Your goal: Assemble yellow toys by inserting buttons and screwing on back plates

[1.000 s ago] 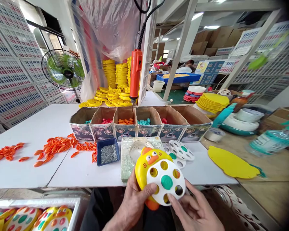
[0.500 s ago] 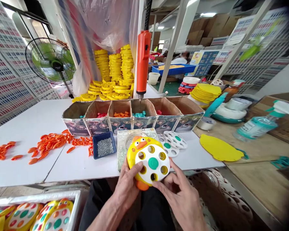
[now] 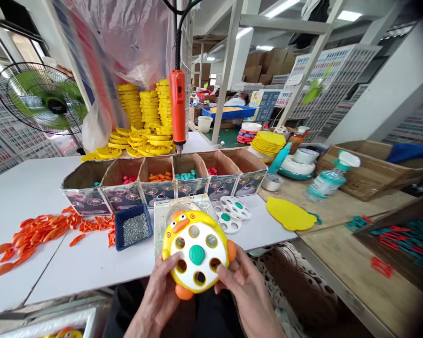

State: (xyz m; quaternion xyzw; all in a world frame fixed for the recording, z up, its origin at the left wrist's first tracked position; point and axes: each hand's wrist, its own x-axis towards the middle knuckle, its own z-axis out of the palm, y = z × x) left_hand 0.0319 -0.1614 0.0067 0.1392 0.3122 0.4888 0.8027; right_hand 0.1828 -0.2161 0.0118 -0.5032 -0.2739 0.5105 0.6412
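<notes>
A yellow duck-shaped toy (image 3: 193, 249) with a white round face plate, several holes and a green centre knob sits upright in both hands above my lap, at the white table's (image 3: 74, 263) front edge. My left hand (image 3: 162, 286) grips its left and lower side, thumb on the plate's edge. My right hand (image 3: 241, 284) holds the right side, fingers curled behind the toy near its orange foot. Loose white face plates (image 3: 234, 211) lie on the table just beyond it.
A row of cardboard bins (image 3: 162, 180) holds coloured small parts. A blue tray of screws (image 3: 132, 227) and scattered orange pieces (image 3: 45, 230) lie left. An orange electric screwdriver (image 3: 178, 110) hangs above. A yellow duck shell (image 3: 289, 213) and a spray bottle (image 3: 327, 180) rest on the wooden bench at right.
The view has swung right and the toy has shifted left and lower in it. My right hand has come up from under the plate and closed on the toy's right side.
</notes>
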